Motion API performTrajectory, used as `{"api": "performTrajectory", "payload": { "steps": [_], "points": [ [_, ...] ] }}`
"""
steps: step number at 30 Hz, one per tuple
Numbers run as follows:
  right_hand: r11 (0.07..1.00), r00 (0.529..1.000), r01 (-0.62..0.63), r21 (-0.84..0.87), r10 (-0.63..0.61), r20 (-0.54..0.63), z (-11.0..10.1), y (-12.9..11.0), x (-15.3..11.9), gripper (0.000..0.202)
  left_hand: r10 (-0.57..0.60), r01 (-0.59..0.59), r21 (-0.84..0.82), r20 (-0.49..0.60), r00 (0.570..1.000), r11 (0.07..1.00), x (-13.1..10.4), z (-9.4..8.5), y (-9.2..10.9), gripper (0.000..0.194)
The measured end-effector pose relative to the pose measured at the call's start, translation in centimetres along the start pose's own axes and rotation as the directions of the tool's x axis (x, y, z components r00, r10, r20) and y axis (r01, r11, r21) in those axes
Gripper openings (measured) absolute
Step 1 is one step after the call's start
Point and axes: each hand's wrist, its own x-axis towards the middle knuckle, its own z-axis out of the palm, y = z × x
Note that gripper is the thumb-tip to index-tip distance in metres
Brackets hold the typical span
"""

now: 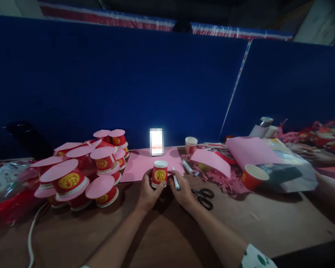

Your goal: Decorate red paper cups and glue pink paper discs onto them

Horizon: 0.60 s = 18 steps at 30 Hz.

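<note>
A red paper cup [159,174] with a yellow round emblem and a white top edge is held in my left hand [150,191], whose fingers wrap its left side and lower front. My right hand [181,189] is closed on a white marker [176,181], just right of the cup. Behind the cup a pink paper sheet [134,163] lies flat on the table. Black-handled scissors [205,197] rest to the right of my right hand. A second marker [187,167] lies beyond that hand.
Stacked red cups with pink discs [100,160] fill the left side, near a white cable [30,238]. A bright blurred screen [156,141] stands behind. On the right are paper scraps [234,178], a red cup [255,177] and a plastic bag [296,175]. A blue partition [128,82] closes the back.
</note>
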Motion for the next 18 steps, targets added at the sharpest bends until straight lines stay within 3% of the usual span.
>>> {"api": "performTrajectory", "payload": {
  "steps": [4,10,14,18],
  "points": [
    [0.998,1.0,0.022,-0.052,-0.022,0.004,0.0,-0.2,-0.2,0.029,-0.053,0.052,0.104,0.0,0.999,0.993,0.4,0.0,0.1,0.064],
    [0.985,0.996,-0.077,-0.155,0.082,0.025,-0.1,0.0,-0.2,0.037,-0.135,0.101,0.271,0.107,0.985,0.957,0.4,-0.7,1.2,0.057],
    [0.979,0.987,-0.098,-0.181,0.118,0.107,0.0,0.1,-0.1,0.059,-0.072,-0.002,0.428,0.157,0.985,0.904,-1.3,-2.4,1.5,0.059],
    [0.974,0.975,-0.081,-0.21,0.121,0.186,-0.1,-0.4,-0.2,0.059,0.026,-0.14,0.528,0.216,0.976,0.838,-2.7,-4.5,1.0,0.055]
  ]
}}
